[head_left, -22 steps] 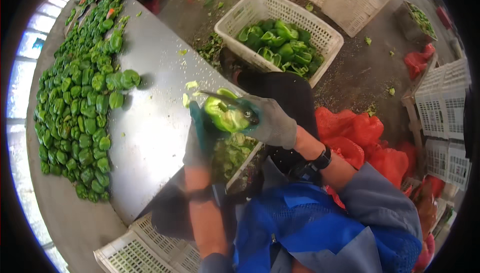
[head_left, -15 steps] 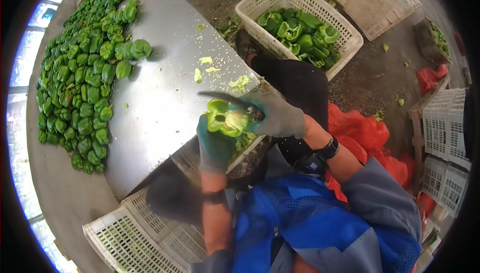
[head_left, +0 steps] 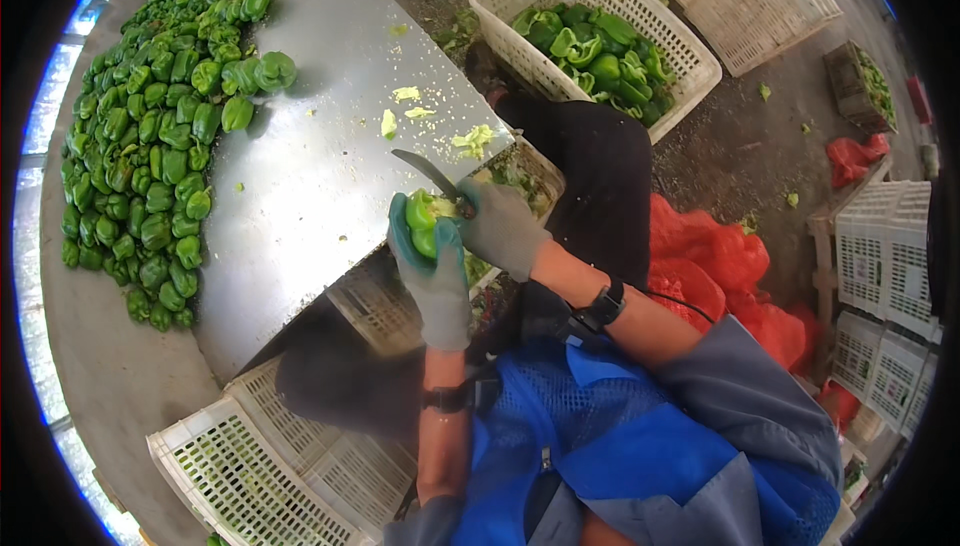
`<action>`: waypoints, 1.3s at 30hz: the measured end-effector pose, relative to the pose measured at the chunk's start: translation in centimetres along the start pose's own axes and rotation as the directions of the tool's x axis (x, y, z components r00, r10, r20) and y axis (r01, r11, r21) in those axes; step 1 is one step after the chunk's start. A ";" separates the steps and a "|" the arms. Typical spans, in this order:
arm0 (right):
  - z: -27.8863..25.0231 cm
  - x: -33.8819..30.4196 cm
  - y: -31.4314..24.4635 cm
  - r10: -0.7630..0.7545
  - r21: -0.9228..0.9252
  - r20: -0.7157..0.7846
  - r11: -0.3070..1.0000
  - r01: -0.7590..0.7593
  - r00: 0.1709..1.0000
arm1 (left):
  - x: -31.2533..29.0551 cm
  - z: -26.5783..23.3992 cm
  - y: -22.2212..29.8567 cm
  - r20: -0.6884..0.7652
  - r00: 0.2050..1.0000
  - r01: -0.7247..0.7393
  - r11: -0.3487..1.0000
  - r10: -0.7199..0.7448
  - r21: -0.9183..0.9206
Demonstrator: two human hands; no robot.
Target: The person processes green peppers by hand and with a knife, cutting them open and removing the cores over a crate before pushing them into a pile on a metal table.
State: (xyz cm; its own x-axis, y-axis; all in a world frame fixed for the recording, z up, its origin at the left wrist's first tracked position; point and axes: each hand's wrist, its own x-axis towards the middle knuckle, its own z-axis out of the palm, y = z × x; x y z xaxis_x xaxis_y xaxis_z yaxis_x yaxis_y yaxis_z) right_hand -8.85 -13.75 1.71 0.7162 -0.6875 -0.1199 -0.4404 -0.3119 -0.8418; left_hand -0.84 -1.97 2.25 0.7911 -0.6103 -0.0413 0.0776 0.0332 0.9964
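My left hand (head_left: pixel 432 271), in a grey glove with green palm and fingers, is wrapped round a cut green bell pepper (head_left: pixel 422 223). Pale inner flesh shows on the pepper's right side. My gloved right hand (head_left: pixel 503 228) grips a knife by its handle, and the curved dark blade (head_left: pixel 424 167) points up and left above the pepper. Right fingers are close against the pepper's pale core; whether they touch it cannot be made out. Both hands are just off the near right edge of a metal table (head_left: pixel 310 176).
Whole green peppers (head_left: pixel 150 166) are heaped along the table's left. Pepper scraps (head_left: pixel 474 140) and seeds lie near its right corner. A white crate (head_left: pixel 690 96) of cut peppers stands ahead right; another crate (head_left: pixel 375 311) sits beneath my hands. Red mesh sacks (head_left: pixel 700 266) lie to the right.
The pepper has turned in my left hand, its open side now facing right. My right hand has drawn lower, and the blade now slants up and left, off the pepper.
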 end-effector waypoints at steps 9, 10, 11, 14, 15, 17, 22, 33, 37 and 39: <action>2.8 1.9 2.7 -0.087 0.328 0.020 0.942 0.076 0.996 | -0.2 0.0 1.1 0.187 0.945 -0.328 0.755 0.270 0.568; 2.8 1.8 2.4 0.018 0.393 0.060 0.919 -0.040 0.998 | -0.1 -0.2 1.0 0.184 0.955 -0.297 0.812 0.235 0.503; 2.2 1.7 1.7 0.014 0.391 0.065 0.920 -0.038 0.998 | 0.0 -0.3 1.1 0.177 0.955 -0.294 0.812 0.236 0.504; 0.7 0.5 1.3 0.057 0.294 0.032 0.954 -0.064 0.998 | -0.4 -0.5 0.9 0.071 0.997 0.006 0.985 -0.019 0.172; 0.7 0.3 1.6 0.034 0.348 0.029 0.937 -0.042 0.999 | -0.3 -0.8 0.8 0.093 0.996 -0.029 0.986 0.014 0.162; 1.1 0.2 2.4 0.013 0.402 0.023 0.916 -0.022 1.000 | -0.1 -0.9 0.6 0.137 0.988 -0.082 0.992 0.069 0.092; 1.4 -0.5 3.8 0.151 0.884 0.218 0.387 -0.261 0.964 | 0.2 -1.0 0.0 0.130 0.975 0.219 0.833 -0.177 -0.507; -3.6 -0.7 3.3 0.139 0.484 -0.122 0.873 -0.063 0.983 | 1.0 -3.4 -1.1 0.047 0.974 0.199 0.731 -0.222 -0.653; -2.7 -1.3 -0.5 -0.259 0.118 -0.181 0.952 0.283 0.949 | 0.4 -3.3 -1.4 0.030 0.994 0.112 0.959 -0.108 -0.261; -0.9 -0.6 -0.7 -0.501 -0.108 -0.117 0.864 0.491 0.857 | 0.0 -3.0 -1.8 0.070 0.997 0.017 1.000 -0.015 -0.021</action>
State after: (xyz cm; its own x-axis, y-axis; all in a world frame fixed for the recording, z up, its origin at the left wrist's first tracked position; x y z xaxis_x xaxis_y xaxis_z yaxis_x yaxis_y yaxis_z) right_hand -9.45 -13.72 2.83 0.7715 -0.5096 0.3808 -0.0876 -0.6780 -0.7298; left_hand 0.84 0.33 0.26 0.7454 -0.6646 -0.0510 0.1033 0.0396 0.9939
